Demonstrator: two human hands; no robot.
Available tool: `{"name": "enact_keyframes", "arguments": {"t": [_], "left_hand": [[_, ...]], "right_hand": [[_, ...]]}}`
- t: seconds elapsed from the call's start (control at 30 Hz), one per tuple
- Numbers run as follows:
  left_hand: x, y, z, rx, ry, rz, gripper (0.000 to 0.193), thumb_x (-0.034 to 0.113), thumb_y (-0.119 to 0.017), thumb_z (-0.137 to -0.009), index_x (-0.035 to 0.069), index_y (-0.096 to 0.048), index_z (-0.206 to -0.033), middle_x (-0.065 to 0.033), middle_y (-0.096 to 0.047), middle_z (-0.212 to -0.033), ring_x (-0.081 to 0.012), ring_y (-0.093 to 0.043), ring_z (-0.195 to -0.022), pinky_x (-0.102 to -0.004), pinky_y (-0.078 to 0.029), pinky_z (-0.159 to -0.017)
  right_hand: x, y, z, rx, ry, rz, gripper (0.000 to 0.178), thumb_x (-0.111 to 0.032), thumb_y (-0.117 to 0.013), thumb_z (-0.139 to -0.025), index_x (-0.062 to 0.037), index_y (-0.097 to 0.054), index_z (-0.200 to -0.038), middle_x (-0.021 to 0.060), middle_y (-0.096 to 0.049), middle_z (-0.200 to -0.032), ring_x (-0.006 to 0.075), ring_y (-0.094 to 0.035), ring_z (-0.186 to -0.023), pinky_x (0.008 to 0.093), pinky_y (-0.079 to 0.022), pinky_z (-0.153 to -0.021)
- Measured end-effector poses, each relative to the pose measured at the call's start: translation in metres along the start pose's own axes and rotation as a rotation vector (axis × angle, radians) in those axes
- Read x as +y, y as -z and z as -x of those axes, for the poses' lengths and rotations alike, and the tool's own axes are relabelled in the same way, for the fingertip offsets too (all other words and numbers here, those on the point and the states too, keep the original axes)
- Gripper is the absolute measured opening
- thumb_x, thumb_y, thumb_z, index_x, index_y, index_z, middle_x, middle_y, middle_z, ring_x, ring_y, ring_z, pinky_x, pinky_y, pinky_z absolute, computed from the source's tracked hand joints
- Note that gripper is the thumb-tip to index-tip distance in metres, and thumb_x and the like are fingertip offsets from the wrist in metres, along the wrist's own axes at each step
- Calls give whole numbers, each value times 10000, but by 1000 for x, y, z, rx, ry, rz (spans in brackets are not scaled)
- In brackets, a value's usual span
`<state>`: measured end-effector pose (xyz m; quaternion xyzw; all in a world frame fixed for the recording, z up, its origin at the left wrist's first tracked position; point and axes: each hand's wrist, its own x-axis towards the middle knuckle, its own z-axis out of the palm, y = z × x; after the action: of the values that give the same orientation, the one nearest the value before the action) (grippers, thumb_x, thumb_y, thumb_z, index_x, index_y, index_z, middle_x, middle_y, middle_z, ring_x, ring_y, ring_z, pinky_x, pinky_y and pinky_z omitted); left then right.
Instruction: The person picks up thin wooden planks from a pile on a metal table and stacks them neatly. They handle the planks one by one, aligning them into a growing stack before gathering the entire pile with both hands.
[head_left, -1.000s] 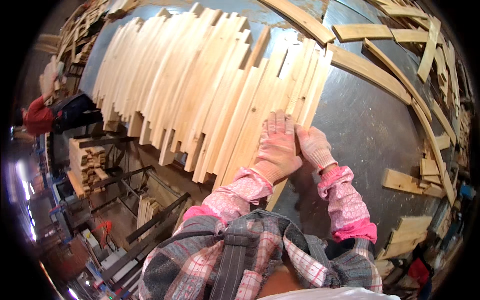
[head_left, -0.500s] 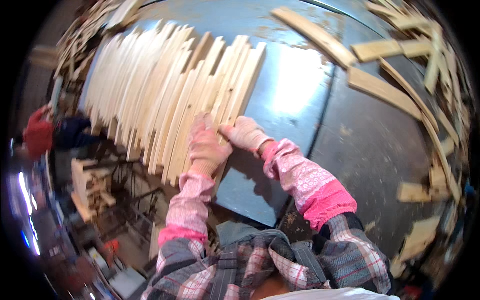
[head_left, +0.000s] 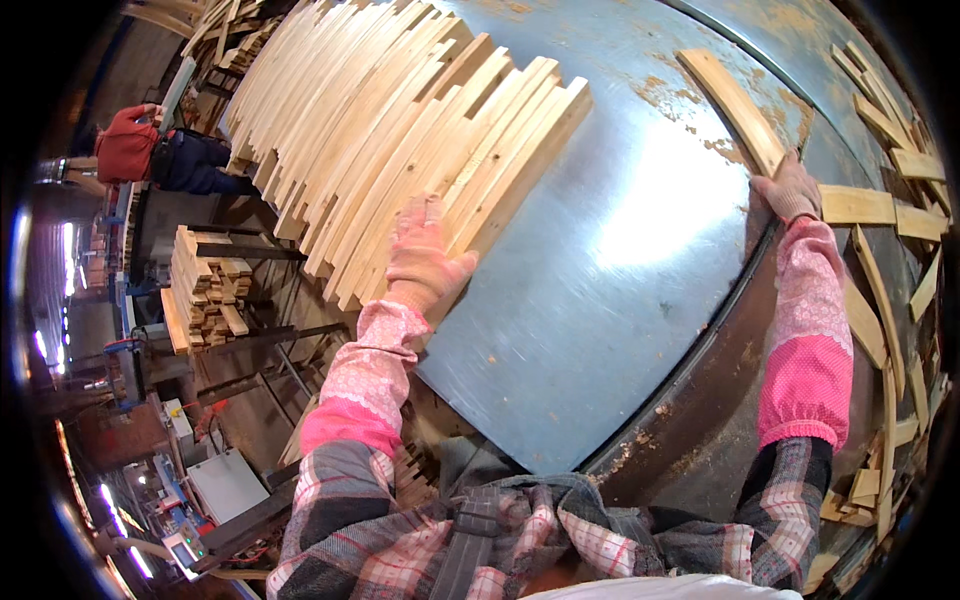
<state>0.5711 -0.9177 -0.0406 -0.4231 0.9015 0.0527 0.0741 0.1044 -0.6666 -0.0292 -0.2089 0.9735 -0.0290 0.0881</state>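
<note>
Metal table [head_left: 560, 300]: shiny, stretched between left hand [head_left: 420, 258] and right hand [head_left: 792, 190]; sawdust [head_left: 650, 97] in patches ahead and to the left of right hand.
Row of slats [head_left: 400, 110]: side by side under left hand and on to its left, ends uneven; possible skewing of the outer pieces from a lopsided push of the palm.
Loose offcuts [head_left: 857, 205]: scattered to the right of right hand, some overlapping; possible snag from a wide swing of the forearm.
Co-worker in red [head_left: 130, 145]: well to the left of left hand, past the row.
Loose board [head_left: 733, 105]: on the table just ahead of right hand, well apart from the row; possible swivel or slip from a hold at one end only.
Left hand: open, flat, fingers stretched over the outer slats, thumb spread.
Right hand: at the board's near end, apparently touching; firm grip or mere contact, cannot tell.
</note>
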Motion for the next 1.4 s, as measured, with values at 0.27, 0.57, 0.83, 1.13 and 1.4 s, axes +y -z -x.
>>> {"name": "enact_keyframes", "arguments": {"t": [0.27,0.57,0.83,1.13,1.4], "left_hand": [[-12,-10,-5,91,-23,50,1035,480,-786,-734,12,-367,-1556,-262,-354,-1600,-433,-323,-1484,-478,-251,-1247],[3,6,-24,126,-147,-60,940,367,-807,-780,-10,-402,-1539,-261,-365,-1602,-410,-329,-1494,-464,-268,-1238],[242,-12,88,-584,-364,1138,518,126,-655,-971,-17,-524,-1451,-124,-602,-1391,-220,-623,-1188,-330,-494,-1021],[383,-39,206,-1044,-131,1499,464,25,-731,-864,24,-550,-1292,-81,-663,-1038,-204,-673,-819,-340,-574,-732],[386,-20,227,-1218,-119,1414,404,-9,-615,-870,-40,-586,-1271,-167,-716,-1101,-267,-725,-958,-384,-606,-853]], "right_hand": [[107,49,49,71,171,149,514,-233,-684,-859,-31,-573,-1319,249,-684,-1215,414,-650,-1174,471,-509,-1007],[248,-51,47,335,-323,902,318,-141,-722,-688,-48,-729,-992,184,-733,-930,361,-745,-906,485,-595,-811],[149,35,190,-267,-27,-167,488,-362,-831,-610,-18,-789,-953,209,-764,-942,318,-755,-909,402,-595,-824],[160,17,293,-489,-430,-1137,673,-489,-717,-860,79,-685,-1220,238,-720,-1109,345,-695,-1018,401,-526,-926],[238,-31,346,-520,-303,-1180,785,-529,-686,-884,140,-608,-1287,319,-679,-1194,418,-677,-1114,431,-512,-995]]}}
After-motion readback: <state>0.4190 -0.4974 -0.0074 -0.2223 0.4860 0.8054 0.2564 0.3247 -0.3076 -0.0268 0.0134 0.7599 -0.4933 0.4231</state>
